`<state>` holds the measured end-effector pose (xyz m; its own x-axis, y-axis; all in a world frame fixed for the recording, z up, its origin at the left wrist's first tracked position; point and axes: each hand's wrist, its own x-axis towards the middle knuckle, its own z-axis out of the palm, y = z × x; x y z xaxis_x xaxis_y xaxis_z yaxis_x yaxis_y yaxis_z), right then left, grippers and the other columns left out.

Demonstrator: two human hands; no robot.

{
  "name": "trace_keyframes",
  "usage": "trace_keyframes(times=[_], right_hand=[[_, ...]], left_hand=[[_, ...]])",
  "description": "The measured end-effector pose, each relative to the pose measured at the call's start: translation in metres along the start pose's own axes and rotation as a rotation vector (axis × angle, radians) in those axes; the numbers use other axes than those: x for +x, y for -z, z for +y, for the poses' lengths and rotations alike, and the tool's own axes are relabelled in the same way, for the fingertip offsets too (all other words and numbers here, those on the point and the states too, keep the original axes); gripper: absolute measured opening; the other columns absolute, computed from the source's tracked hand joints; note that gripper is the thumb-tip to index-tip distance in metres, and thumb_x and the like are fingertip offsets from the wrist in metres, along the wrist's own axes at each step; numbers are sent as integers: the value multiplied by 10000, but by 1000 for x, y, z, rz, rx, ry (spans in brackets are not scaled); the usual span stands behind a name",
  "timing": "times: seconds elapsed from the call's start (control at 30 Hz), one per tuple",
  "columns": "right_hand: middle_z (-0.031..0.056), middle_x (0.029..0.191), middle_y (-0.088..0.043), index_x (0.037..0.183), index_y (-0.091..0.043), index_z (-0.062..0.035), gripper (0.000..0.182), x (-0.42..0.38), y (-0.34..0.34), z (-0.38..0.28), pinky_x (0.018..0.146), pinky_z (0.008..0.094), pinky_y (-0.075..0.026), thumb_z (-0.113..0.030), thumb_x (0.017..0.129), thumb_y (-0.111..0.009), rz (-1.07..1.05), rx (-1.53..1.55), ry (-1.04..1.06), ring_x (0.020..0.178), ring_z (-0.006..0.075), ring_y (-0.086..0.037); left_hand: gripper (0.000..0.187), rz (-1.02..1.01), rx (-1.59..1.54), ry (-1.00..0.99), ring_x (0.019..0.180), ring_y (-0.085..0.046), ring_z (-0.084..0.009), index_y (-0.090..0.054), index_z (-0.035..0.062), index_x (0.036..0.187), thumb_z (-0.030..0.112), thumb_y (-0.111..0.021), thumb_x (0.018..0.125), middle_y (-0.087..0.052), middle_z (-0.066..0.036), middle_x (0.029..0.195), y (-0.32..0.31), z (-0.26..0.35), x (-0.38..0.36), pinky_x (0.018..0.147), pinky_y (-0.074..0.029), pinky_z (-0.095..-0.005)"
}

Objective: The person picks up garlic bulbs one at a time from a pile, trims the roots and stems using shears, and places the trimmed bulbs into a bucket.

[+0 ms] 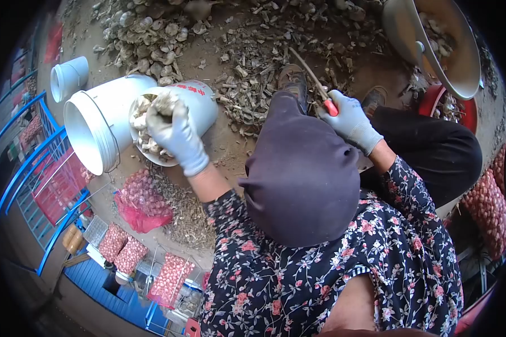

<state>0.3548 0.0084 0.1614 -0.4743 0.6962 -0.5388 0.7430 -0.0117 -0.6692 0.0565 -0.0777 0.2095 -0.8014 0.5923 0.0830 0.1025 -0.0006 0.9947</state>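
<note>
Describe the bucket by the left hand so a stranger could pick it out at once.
Start from the floral shirt and follow its left sleeve up to the gloved left hand. Right behind that hand is the pale bucket, with red lettering on its outside. Unlike the white bucket and the pail farther left, it shows garlic in its mouth.

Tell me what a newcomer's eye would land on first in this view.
Probably the bent knee in dark cloth, filling the middle of the view. Next, the red-handled tool in the gloved right hand, above and right of the knee. Then the gloved left hand, left of centre at the mouth of a white bucket with red print that has garlic inside.
</note>
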Motion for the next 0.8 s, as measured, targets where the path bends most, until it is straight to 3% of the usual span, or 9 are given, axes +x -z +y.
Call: trace_keyframes(times=[0.13,0.23,0.3,0.37,0.47,0.63,0.67,0.73,0.8], right_hand=[[211,936,-625,1039,-500,-41,430,2,2,-19,759,455,-461,-401,829,-608,-77,6,229,915,374,-603],[148,955,-610,1081,-495,-65,481,7,9,-30,804,421,-450,-433,802,-627,106,-238,439,942,314,-598],[129,917,-591,1088,-494,-68,499,10,15,-34,793,420,-444,-445,790,-627,158,-344,482,906,296,-597],[128,923,-588,1082,-495,-66,496,11,16,-37,790,418,-441,-448,792,-623,182,-425,481,899,293,-596],[127,946,-579,1067,-495,-53,499,10,15,-41,792,417,-429,-456,796,-610,175,-537,470,891,284,-590],[118,891,-613,1008,-485,-52,446,14,5,-31,738,412,-457,-430,806,-610,117,-565,440,849,279,-627],[153,868,-641,977,-475,-43,414,15,5,-29,717,433,-479,-411,831,-596,71,-506,450,843,312,-646],[204,871,-646,975,-465,-29,409,14,11,-31,739,454,-486,-393,838,-591,-146,-356,268,873,353,-638],[217,866,-645,973,-457,-25,415,11,11,-27,745,459,-487,-389,830,-596,-151,-340,247,874,368,-633]], left_hand=[[323,-118,30,148,719,-578,-109,-524,-35,1072,-67,-608,762,-587,-57,928,-6,17,-12,649,-510,-222],[420,-272,-142,327,796,-586,-109,-479,-43,1149,-54,-626,756,-585,-69,947,-28,14,-24,696,-516,-231],[432,-268,-78,319,835,-583,-116,-474,-48,1153,-66,-625,749,-581,-74,967,-51,11,-33,732,-509,-237],[472,-279,-15,255,913,-575,-144,-458,-62,1151,-106,-619,709,-561,-92,1017,-65,4,-36,824,-483,-258],[493,-344,205,214,927,-572,-154,-445,-60,1132,-111,-626,676,-548,-104,1022,-78,8,-41,834,-482,-272],[465,-335,79,221,880,-554,-129,-456,-35,1072,-96,-653,656,-537,-87,978,-80,-5,-50,789,-485,-260],[412,-364,201,147,854,-541,-109,-478,-28,1028,-81,-676,671,-537,-67,950,-76,-7,-48,761,-488,-251],[387,-379,108,231,831,-532,-96,-491,-24,1002,-58,-702,679,-539,-53,931,-73,-12,-47,718,-485,-238],[353,-403,324,237,798,-542,-75,-508,-26,1010,-71,-687,709,-571,-76,916,-61,-4,-37,721,-464,-186]])
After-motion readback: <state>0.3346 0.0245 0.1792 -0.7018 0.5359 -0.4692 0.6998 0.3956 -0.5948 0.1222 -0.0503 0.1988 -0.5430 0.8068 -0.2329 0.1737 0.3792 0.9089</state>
